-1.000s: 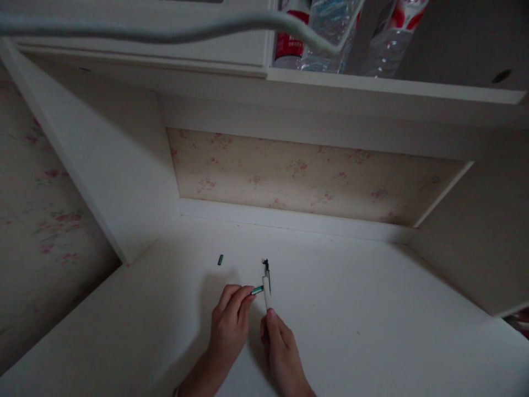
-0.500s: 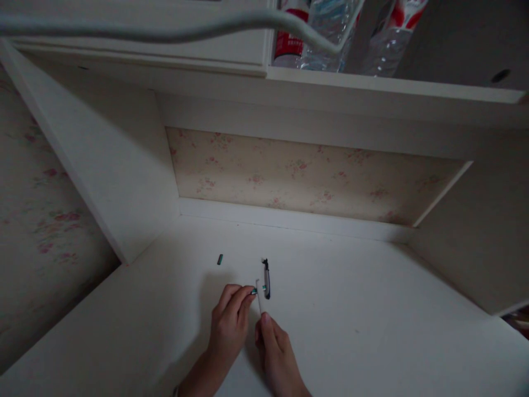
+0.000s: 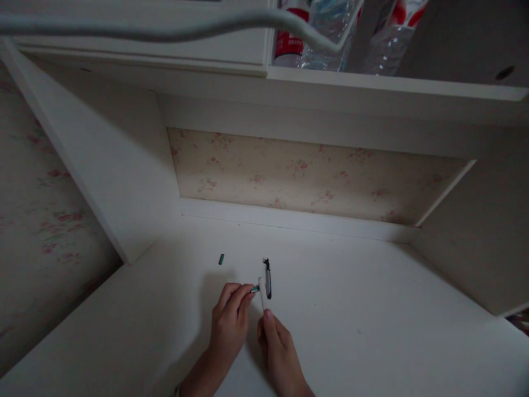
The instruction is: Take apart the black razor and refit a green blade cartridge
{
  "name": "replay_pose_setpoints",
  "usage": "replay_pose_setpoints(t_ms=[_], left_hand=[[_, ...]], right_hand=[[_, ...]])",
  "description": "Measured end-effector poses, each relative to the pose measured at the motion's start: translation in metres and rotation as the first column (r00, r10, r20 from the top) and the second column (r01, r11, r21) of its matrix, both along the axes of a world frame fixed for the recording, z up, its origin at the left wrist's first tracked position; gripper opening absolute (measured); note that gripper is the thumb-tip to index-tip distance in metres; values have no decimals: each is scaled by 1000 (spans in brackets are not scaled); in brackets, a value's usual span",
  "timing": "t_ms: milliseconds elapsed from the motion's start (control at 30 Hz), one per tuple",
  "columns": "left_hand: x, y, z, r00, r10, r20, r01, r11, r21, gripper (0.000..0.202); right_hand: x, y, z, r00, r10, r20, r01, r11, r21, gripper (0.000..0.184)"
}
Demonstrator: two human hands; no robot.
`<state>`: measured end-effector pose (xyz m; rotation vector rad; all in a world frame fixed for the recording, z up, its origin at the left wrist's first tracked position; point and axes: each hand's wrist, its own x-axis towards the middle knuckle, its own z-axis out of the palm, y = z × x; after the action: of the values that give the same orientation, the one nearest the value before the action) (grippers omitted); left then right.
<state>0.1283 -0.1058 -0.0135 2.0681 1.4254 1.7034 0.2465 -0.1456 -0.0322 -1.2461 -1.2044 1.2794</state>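
My left hand (image 3: 230, 315) pinches a small dark-and-green strip, which looks like a razor cartridge (image 3: 255, 289), between thumb and fingertips. Its right end meets or overlaps the upper part of a slim white razor handle (image 3: 263, 295); whether the two are joined cannot be made out. The lower end of that handle is gripped by my right hand (image 3: 278, 347), thumb on top. Just right of the white handle, a black-and-grey razor handle (image 3: 268, 278) lies on the white desk (image 3: 351, 298). Another dark-and-green razor cartridge (image 3: 221, 259) rests further back, left of the handles.
Side panels flank the desk, the left panel (image 3: 95, 160) and the right panel (image 3: 475, 242). Overhead is a shelf (image 3: 372, 82) with plastic bottles (image 3: 326, 38) and a red-labelled container (image 3: 289, 47). A pale curved bar (image 3: 165, 30) crosses the top of the view.
The white handle has turned slightly and shifted a little right in my right hand, showing a broader side. The cartridge in my left hand shows more clearly against its upper part.
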Motion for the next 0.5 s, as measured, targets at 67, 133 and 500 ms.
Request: replay_pose_setpoints(t_ms=[67, 133, 500], left_hand=[[0, 0, 0, 1000, 2, -6, -2, 1000, 3, 17], [0, 0, 0, 1000, 3, -9, -3, 1000, 12, 17], [-1, 1, -1, 1000, -7, 1, 7, 1000, 15, 16]], right_hand=[[1, 1, -1, 999, -43, -25, 43, 999, -20, 50], [0, 1, -2, 999, -24, -45, 23, 1000, -19, 49], [-1, 1, -5, 999, -15, -39, 15, 1000, 10, 50]])
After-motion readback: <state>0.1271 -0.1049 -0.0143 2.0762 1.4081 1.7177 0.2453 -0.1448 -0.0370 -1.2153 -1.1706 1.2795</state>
